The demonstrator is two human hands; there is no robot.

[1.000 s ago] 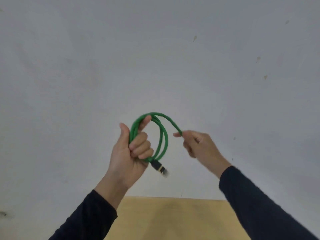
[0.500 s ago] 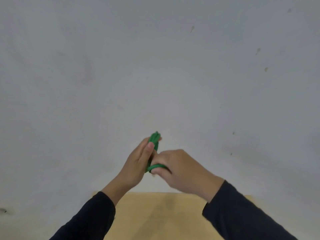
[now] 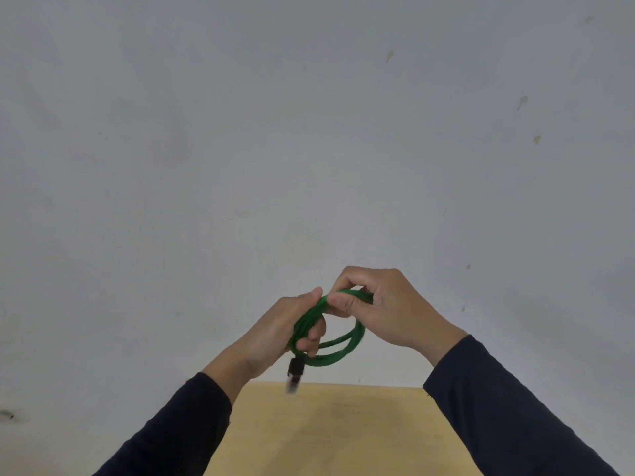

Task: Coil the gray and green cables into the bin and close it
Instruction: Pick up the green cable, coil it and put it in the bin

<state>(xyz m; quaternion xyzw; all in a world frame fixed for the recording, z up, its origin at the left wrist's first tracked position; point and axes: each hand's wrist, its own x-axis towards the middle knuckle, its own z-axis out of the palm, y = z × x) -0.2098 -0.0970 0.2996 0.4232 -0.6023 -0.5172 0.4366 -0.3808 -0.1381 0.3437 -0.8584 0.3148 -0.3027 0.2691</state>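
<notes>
My left hand has its fingers curled round the coiled green rubber cable, my right hand pinches the coil's top between thumb and fingers, and the cable's blurred black plug hangs just below my left fingers, above the pale wooden desk.

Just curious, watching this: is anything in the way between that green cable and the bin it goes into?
Cannot tell: no bin shows in this view. Both the left hand and right hand already grip the coiled green cable, held up above the wooden surface.
</notes>
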